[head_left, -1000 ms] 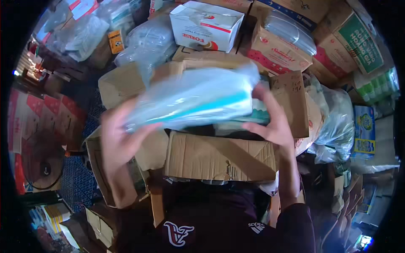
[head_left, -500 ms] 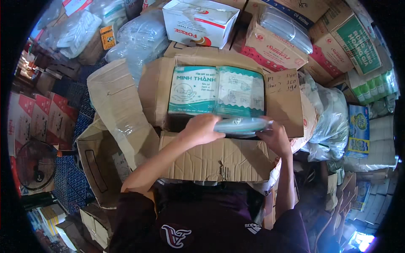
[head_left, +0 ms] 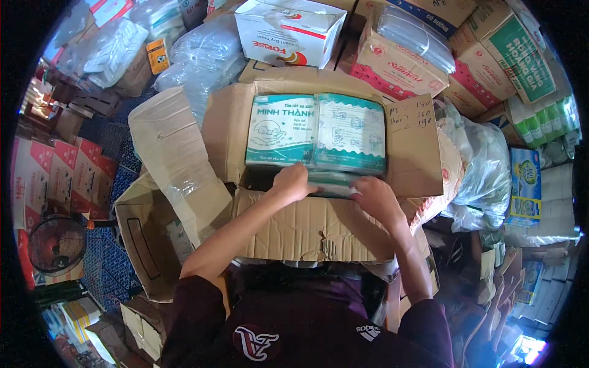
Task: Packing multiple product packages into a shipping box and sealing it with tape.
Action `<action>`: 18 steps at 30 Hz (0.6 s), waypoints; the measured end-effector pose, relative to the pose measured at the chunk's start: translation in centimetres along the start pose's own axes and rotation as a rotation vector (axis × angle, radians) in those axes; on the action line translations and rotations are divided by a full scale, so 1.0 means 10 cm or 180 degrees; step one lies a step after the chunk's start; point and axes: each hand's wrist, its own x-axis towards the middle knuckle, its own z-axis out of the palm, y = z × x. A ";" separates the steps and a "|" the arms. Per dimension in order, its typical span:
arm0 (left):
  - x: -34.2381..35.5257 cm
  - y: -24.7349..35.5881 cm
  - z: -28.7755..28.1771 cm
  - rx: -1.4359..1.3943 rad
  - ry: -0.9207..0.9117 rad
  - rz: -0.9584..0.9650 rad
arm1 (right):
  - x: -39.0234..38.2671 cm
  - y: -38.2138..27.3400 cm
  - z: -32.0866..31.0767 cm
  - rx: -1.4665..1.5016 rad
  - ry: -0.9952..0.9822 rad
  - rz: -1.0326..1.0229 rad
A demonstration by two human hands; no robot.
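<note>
An open cardboard box [head_left: 307, 227] lies before me with its flaps folded out. Inside, two rows of flat green-and-white packets fill the far part, a left packet [head_left: 279, 130] and a right packet [head_left: 350, 130]. Low at the near side of the box is another flat packet [head_left: 331, 181], smeared by motion and seen nearly edge-on. My left hand [head_left: 294, 183] grips its left end, fingers closed. At its right end my right hand [head_left: 375, 197] is closed too, fingers bent over the edge. The packet's underside is hidden inside the box.
A second open carton [head_left: 144, 239] stands at the left, beside a long loose flap [head_left: 178, 153]. Behind are a white box [head_left: 288, 37] and stacked cartons [head_left: 402, 64]. Plastic-wrapped bundles [head_left: 481, 159] crowd the right, and a round black mesh fan [head_left: 58, 243] is at far left.
Both hands have brought the packet lower and left, down into the near gap of the box. My right hand has shifted left, closer to my left hand.
</note>
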 end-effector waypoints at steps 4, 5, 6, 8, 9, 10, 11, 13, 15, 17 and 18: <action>0.20 -0.12 0.20 0.0107 -0.0694 0.0092 | 0.27 0.09 0.12 -0.0738 -0.0590 -0.0151; 0.20 -0.07 0.19 0.0011 -0.0678 0.0107 | 0.34 0.13 0.14 -0.0691 -0.0650 -0.0216; 0.24 -0.04 0.21 0.0005 -0.0666 0.0101 | 0.40 0.16 0.16 -0.0647 -0.0708 -0.0281; 0.34 0.05 0.28 0.0087 -0.0964 0.0410 | 0.49 0.18 0.21 -0.0757 -0.0737 -0.0241; 0.35 0.12 0.28 0.0067 -0.0973 0.0378 | 0.55 0.18 0.24 -0.0859 -0.0760 -0.0177; 0.35 0.20 0.28 0.0047 -0.0980 0.0347 | 0.53 0.17 0.27 -0.0868 -0.0748 -0.0200; 0.37 0.22 0.35 -0.0033 -0.1011 0.0367 | 0.48 0.17 0.33 -0.0988 -0.0631 -0.0160; 0.46 0.19 0.40 -0.0242 -0.0955 0.0389 | 0.48 0.10 0.33 -0.1106 -0.0521 -0.0282; 0.48 0.12 0.52 -0.0460 -0.0870 0.0259 | 0.39 -0.13 0.21 -0.1054 -0.0371 -0.0403; 0.64 -0.05 0.77 -0.0830 -0.0561 0.0240 | 0.42 -0.37 0.12 -0.1195 -0.0557 -0.0580; 0.65 -0.15 0.93 -0.1108 -0.0315 0.0350 | 0.46 -0.45 0.14 -0.1362 -0.0702 -0.0615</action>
